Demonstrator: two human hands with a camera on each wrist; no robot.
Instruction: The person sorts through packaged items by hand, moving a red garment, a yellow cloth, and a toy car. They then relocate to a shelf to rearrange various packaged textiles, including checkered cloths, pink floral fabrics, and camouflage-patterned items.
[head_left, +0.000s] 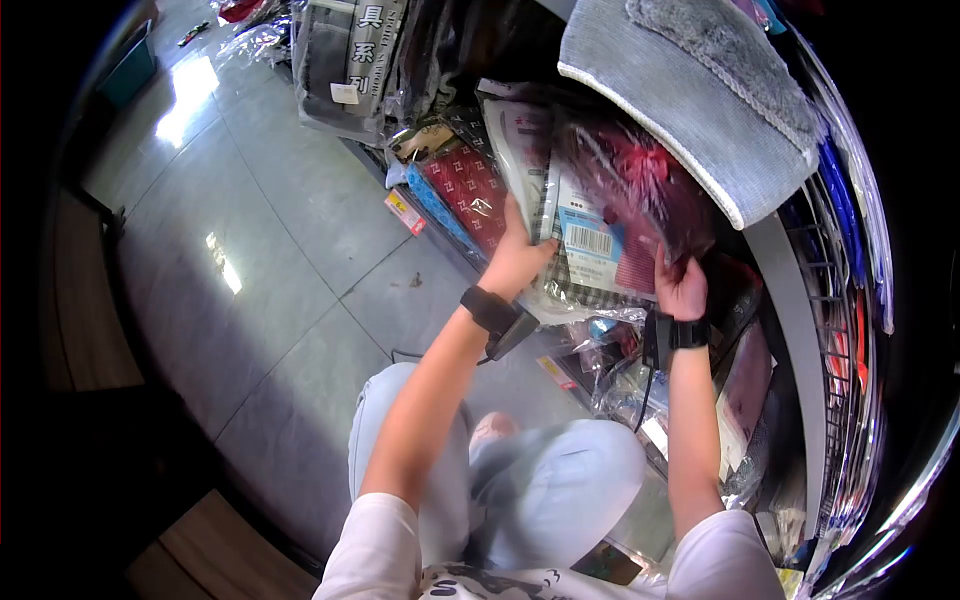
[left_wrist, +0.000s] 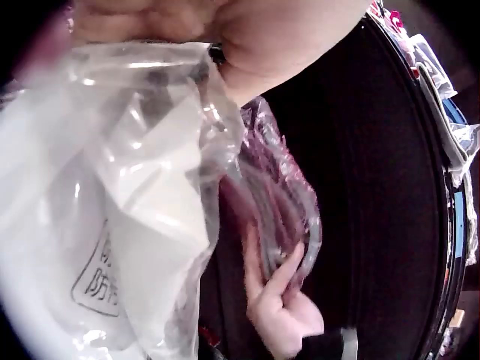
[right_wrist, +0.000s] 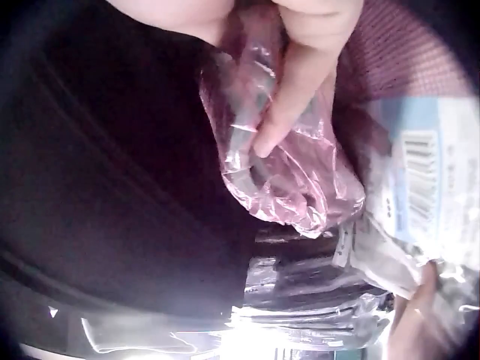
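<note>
My left hand (head_left: 518, 262) grips the lower left edge of a clear plastic package (head_left: 590, 262), its thumb lying across the front. This package has a blue and white barcode label (right_wrist: 420, 176) and a black-and-white checked cloth inside. In my right hand (head_left: 683, 290) is the bottom of a dark red, plastic-wrapped package (head_left: 640, 180), which overlaps the first one. The right wrist view shows my fingers (right_wrist: 289, 97) curled round its crinkled pinkish wrapping (right_wrist: 300, 180). Printed characters mark the milky plastic (left_wrist: 142, 217) under my left hand.
A red patterned package (head_left: 465, 190) lies on the shelf to the left, near a price tag (head_left: 405, 212). Grey plush fabric (head_left: 690, 90) hangs over the upper right. More wrapped goods (head_left: 350, 70) stand at the back. Tiled floor (head_left: 270, 270) stretches left.
</note>
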